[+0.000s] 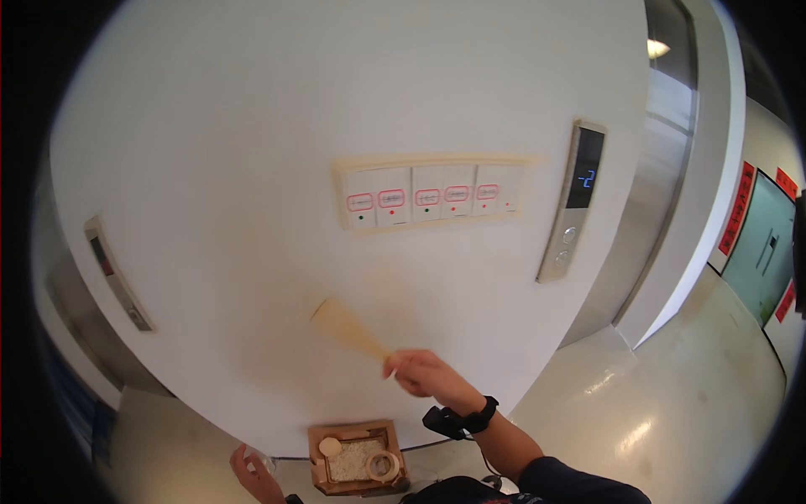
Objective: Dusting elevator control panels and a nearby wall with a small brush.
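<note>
The right hand (pixel 426 374) pinches a pale yellow strip (pixel 346 326) before the wall (pixel 218 151), below switches (pixel 426 214) with blurred, red-framed labels (pixel 427 197). The left hand (pixel 254 475) half curls near the box (pixel 357 488); I cannot tell whether it holds anything.

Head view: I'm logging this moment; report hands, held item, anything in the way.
Right hand grips tan item, blurred; contact with wall unclear. Left hand beside box, grip unclear. Box sits low, apart from item.

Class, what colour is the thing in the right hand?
Pale yellow-tan; the held thing shows in the head view.
</note>
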Available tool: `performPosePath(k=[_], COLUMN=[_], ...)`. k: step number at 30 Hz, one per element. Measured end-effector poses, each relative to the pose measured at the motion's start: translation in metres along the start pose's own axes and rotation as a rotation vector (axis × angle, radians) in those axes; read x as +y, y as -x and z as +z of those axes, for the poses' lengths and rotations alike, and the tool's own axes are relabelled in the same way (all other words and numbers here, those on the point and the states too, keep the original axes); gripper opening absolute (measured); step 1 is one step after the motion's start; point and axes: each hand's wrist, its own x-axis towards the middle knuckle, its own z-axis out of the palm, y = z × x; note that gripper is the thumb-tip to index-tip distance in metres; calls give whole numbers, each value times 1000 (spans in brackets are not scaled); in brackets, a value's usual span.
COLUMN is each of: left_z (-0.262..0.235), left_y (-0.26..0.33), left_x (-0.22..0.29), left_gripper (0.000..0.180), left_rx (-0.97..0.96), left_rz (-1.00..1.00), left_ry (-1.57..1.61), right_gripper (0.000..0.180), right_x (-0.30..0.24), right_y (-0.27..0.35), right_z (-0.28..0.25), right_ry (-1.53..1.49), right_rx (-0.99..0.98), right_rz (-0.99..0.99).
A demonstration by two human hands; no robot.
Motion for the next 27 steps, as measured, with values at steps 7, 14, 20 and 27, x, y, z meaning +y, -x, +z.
performPosePath(k=[7, 14, 20, 27], left_z=[-20, -6, 13, 15], left_y=[0, -2, -5, -7], left_x=[-7, -15, -8, 4], left_gripper=[31, 35, 34, 30], left_rx=[0, -16, -82, -103], left_rz=[50, 75, 28, 4], left_ry=[-64, -16, 75, 37], right_gripper=[34, 21, 18, 24], right_x=[-78, -187, -208, -220], right_y=[63, 103, 113, 105], right_z=[-88, -159, -163, -150], right_ry=[260, 1000, 1341, 970], right_rx=[971, 813, 814, 1100], right_rz=[-525, -109, -93, -352])
